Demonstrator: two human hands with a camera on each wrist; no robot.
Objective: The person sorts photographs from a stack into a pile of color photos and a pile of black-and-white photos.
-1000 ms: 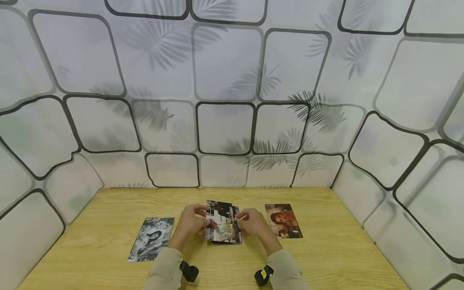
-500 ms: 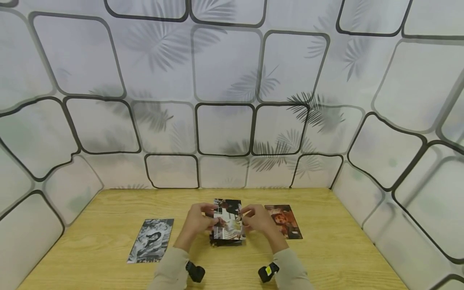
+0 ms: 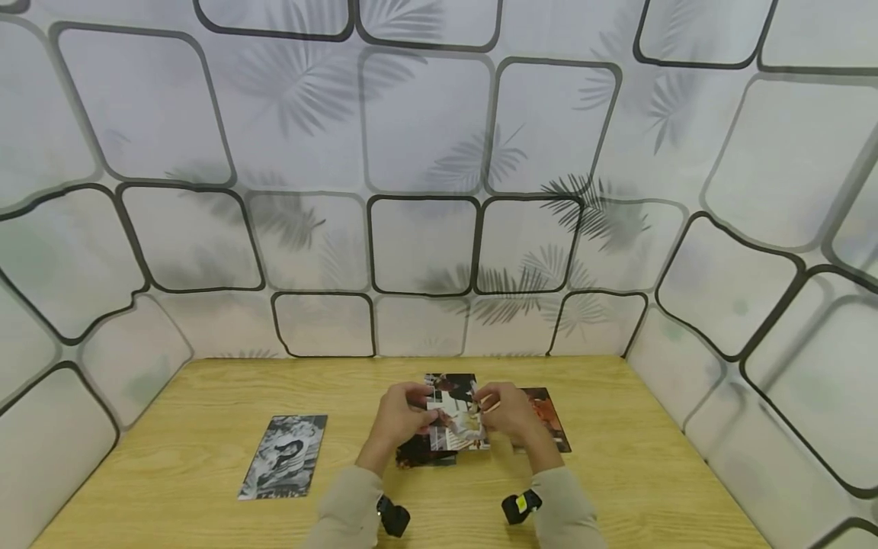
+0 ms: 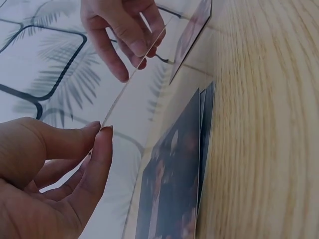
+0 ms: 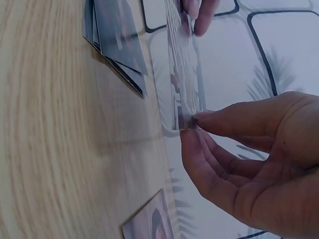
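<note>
Between both hands hangs a photo print (image 3: 458,419), lifted off the table and showing a figure in light clothing. My left hand (image 3: 399,419) pinches its left edge between thumb and fingertips, and my right hand (image 3: 513,415) pinches the right edge. The left wrist view shows the print (image 4: 119,94) nearly edge-on, above the table. Below and to its left lies a small stack of dark photos (image 3: 414,454), partly covered by the raised print; in the right wrist view this stack (image 5: 117,37) looks slightly fanned.
A black-and-white photo (image 3: 284,457) lies at the left of the wooden table (image 3: 206,396). A reddish-brown photo (image 3: 549,419) lies at the right, partly behind my right hand. A patterned cloth wall (image 3: 425,244) rises along the back and sides.
Both hands have lifted the top print off the stack and carried it to the right. The dark photos beneath are now uncovered, while the right-hand photo has become partly hidden.
</note>
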